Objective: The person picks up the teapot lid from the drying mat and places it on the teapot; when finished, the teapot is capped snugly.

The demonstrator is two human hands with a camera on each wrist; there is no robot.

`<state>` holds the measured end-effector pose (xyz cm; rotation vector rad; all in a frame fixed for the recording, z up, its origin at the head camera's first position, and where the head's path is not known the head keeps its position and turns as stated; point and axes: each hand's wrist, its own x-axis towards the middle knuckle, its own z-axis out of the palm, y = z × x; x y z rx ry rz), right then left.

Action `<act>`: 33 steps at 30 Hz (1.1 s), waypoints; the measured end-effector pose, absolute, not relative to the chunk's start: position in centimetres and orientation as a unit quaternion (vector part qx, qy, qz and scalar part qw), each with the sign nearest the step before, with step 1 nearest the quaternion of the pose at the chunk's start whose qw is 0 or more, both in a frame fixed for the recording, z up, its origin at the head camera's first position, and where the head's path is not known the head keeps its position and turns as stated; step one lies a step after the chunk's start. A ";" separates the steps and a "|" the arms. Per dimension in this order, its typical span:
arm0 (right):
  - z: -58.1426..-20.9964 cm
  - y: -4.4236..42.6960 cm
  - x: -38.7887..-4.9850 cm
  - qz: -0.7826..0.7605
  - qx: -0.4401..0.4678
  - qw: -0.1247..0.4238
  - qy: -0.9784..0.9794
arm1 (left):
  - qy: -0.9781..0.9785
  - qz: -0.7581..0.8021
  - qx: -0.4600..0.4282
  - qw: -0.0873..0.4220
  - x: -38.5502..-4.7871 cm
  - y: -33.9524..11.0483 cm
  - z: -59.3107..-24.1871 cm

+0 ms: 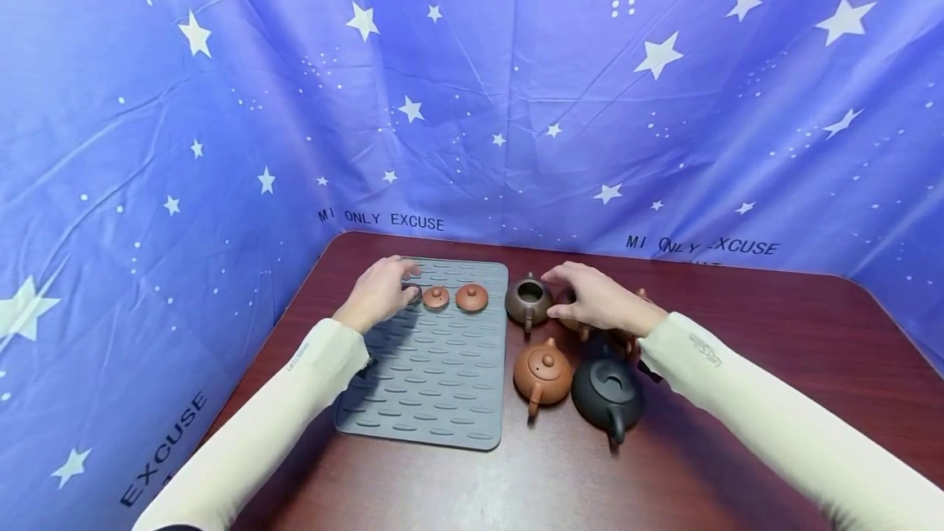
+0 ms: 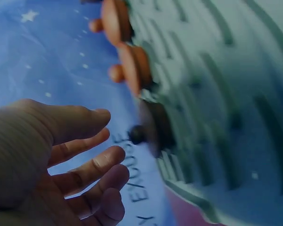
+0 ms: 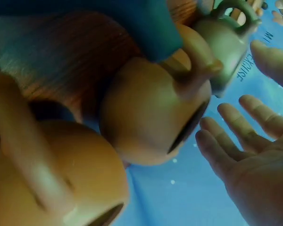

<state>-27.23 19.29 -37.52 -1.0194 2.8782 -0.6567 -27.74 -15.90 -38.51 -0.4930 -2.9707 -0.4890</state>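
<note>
left hand (image 1: 378, 289) loose, empty | right hand (image 1: 593, 299) same | sideways knuckle bump could totally tip that lidless brown teapot (image 1: 528, 306) by the ridged mat's (image 1: 435, 375) right edge

You wear cream sleeves (image 1: 288, 404); you face a blue-violet curtain (image 1: 509, 97) with white stars and dots, a reddish-brown table (image 1: 774, 351), a dash-patterned grey mat (image 1: 435, 379), two orange-brown lids (image 1: 473, 300), one dark brown lid (image 2: 158, 127), orange-brown teapots (image 1: 529, 383), a black teapot (image 1: 601, 400) and a dark brown teapot (image 1: 515, 310)
</note>
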 end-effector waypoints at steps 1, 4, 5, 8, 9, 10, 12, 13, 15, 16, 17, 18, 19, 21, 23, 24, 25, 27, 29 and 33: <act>-37.7 19.1 -27.6 -0.206 -0.326 0.011 0.922 | -0.975 -0.157 -0.152 0.037 -28.1 -16.1 -38.9; -38.4 18.8 -28.2 -0.197 -0.325 0.013 0.925 | -0.979 -0.150 -0.134 0.019 -28.8 -16.7 -39.8; -38.5 18.7 -28.3 -0.193 -0.325 0.014 0.926 | -0.980 -0.150 -0.132 0.018 -28.9 -16.8 -40.1; -38.7 18.5 -28.5 -0.191 -0.318 0.019 0.929 | -0.980 -0.156 -0.125 0.015 -29.1 -17.1 -40.5; -38.7 18.4 -28.5 -0.190 -0.316 0.020 0.929 | -0.980 -0.158 -0.124 0.014 -29.2 -17.1 -40.5; -38.8 18.3 -28.6 -0.189 -0.314 0.020 0.930 | -0.980 -0.160 -0.122 0.014 -29.2 -17.1 -40.5; -38.8 18.2 -28.7 -0.188 -0.312 0.021 0.931 | -0.981 -0.161 -0.110 0.009 -29.3 -17.1 -40.6; -38.8 18.2 -28.7 -0.190 -0.311 0.023 0.931 | -0.981 -0.161 -0.105 0.006 -29.3 -17.1 -40.6; -38.9 18.1 -28.8 -0.192 -0.306 0.028 0.932 | -0.982 -0.161 -0.098 0.001 -29.5 -17.0 -40.8; -38.9 18.1 -28.8 -0.193 -0.304 0.030 0.933 | -0.983 -0.160 -0.094 -0.001 -29.5 -17.0 -40.8; -38.9 18.2 -28.8 -0.194 -0.299 0.033 0.934 | -0.983 -0.160 -0.092 -0.003 -29.6 -16.9 -40.9; -38.9 18.2 -28.8 -0.195 -0.296 0.035 0.934 | -0.983 -0.161 -0.091 -0.005 -29.6 -16.8 -41.0; -39.0 18.2 -28.8 -0.197 -0.292 0.037 0.935 | -0.982 -0.162 -0.093 -0.005 -29.7 -16.8 -41.0; -39.0 18.3 -29.0 -0.199 -0.280 0.041 0.938 | -0.982 -0.162 -0.100 -0.001 -29.7 -16.7 -41.1; -39.0 18.2 -29.1 -0.204 -0.267 0.048 0.941 | -0.981 -0.158 -0.110 0.014 -29.7 -16.7 -41.2; -39.0 18.2 -29.2 -0.206 -0.262 0.051 0.941 | -0.980 -0.157 -0.117 0.026 -29.7 -16.8 -41.2; -38.9 18.1 -29.3 -0.210 -0.258 0.055 0.941 | -0.979 -0.155 -0.127 0.043 -29.6 -16.8 -41.3; -38.8 18.0 -29.4 -0.214 -0.255 0.059 0.941 | -0.974 -0.154 -0.143 0.084 -29.6 -16.6 -41.2; -38.7 17.9 -29.5 -0.220 -0.255 0.063 0.939 | -0.963 -0.161 -0.172 0.128 -29.5 -16.1 -41.0; -38.7 17.7 -29.7 -0.221 -0.257 0.069 0.938 | -0.930 -0.187 -0.264 0.174 -29.5 -13.5 -39.8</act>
